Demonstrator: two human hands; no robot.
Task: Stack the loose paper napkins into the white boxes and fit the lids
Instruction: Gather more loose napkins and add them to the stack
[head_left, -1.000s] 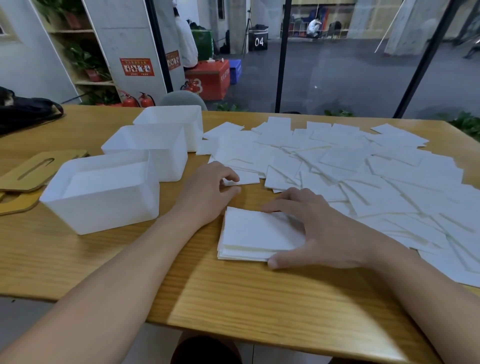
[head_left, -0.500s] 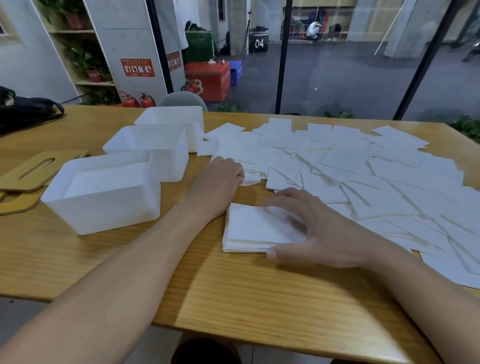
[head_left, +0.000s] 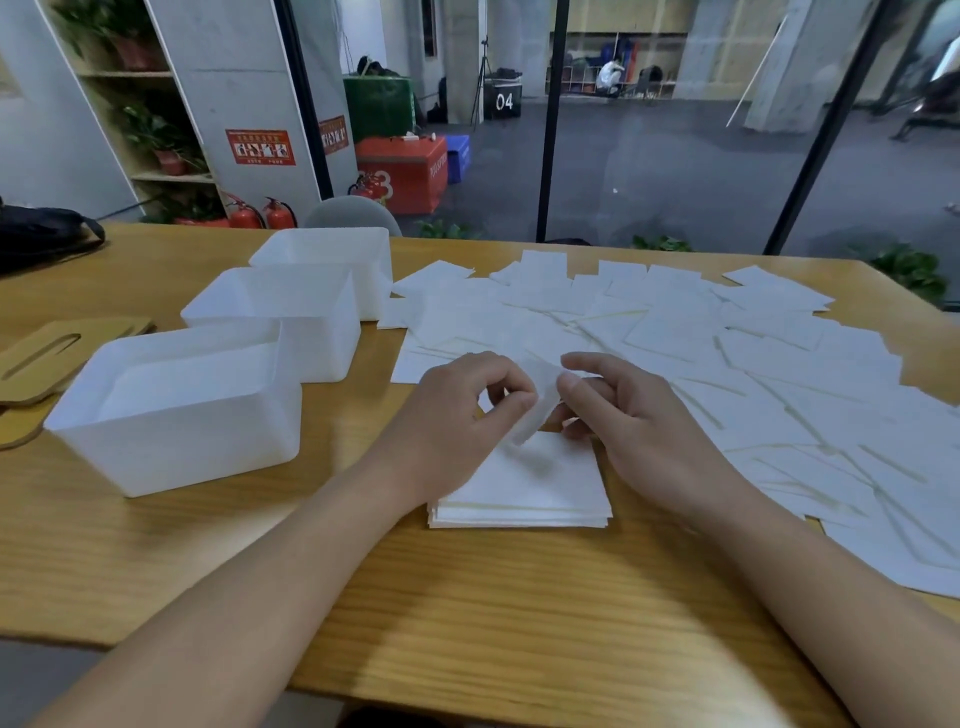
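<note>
A wooden table (head_left: 493, 613) fills the lower part of the head view; behind its far edge stand glass panels with dark posts, and beyond them a grey floor with a red crate (head_left: 402, 174). Loose paper napkins (head_left: 727, 364) cover the right half of the tabletop in an overlapping spread that runs to the right border of the view. Three lidless white boxes (head_left: 179, 410) stand in a diagonal row on the left, long axes roughly left to right, openings upward. Two wooden lids (head_left: 47, 353), one slotted, lie flat left of the boxes. A squared stack of napkins (head_left: 524, 488) lies near the front centre, its edges about parallel to the table's near edge, with bare wood before it and on its left. Above the stack's far edge, the left hand (head_left: 457, 421) and the right hand (head_left: 639, 421) each pinch one tilted, motion-blurred napkin (head_left: 537, 405) between thumb and curled fingers, its long axis running steeply from lower left to upper right.
</note>
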